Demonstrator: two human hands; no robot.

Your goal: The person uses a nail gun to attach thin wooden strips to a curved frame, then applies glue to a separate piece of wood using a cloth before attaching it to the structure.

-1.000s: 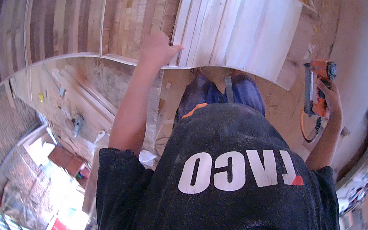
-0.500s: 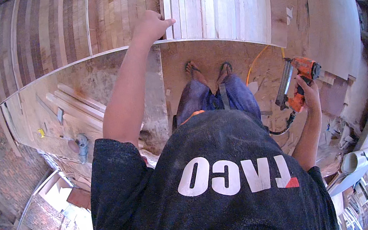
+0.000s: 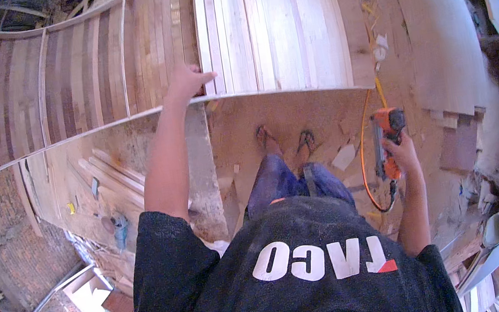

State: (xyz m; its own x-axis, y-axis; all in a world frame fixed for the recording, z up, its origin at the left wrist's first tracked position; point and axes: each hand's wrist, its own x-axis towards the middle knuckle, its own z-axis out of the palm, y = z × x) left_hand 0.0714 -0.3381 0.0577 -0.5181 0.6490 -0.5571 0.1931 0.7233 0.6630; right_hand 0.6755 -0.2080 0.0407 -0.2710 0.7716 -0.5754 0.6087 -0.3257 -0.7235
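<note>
On a dusty workshop floor (image 3: 294, 110), a person in a black T-shirt stands over a large slatted wooden panel (image 3: 269, 30), seen from above by a head-worn camera. At arm's length, the left hand (image 3: 187, 81) rests on the near edge of the panel, palm down, fingers loosely spread and released, thumb pointing toward the pale boards; it grips nothing. That hand sits at the seam where the darker, brown-striped slats (image 3: 70, 79) to the left meet the lighter, fresh-cut boards to the right.

Lower and to the right, the right hand (image 3: 401, 156) is clenched around the handle of an orange nail gun (image 3: 387, 142), which hangs beside the person's right leg, well apart from the panel, its body upright with the nose toward the floor. An orange hose (image 3: 363, 139) runs along the floor just beside the tool and curves up past the panel's right end.

Both sandalled feet (image 3: 286, 141) stand on the floor just below the panel's edge. Loose wooden strips (image 3: 111, 177) lie stacked at the left, near a brick wall (image 3: 3, 231), and offcuts (image 3: 346, 156) litter the ground near the tool.
</note>
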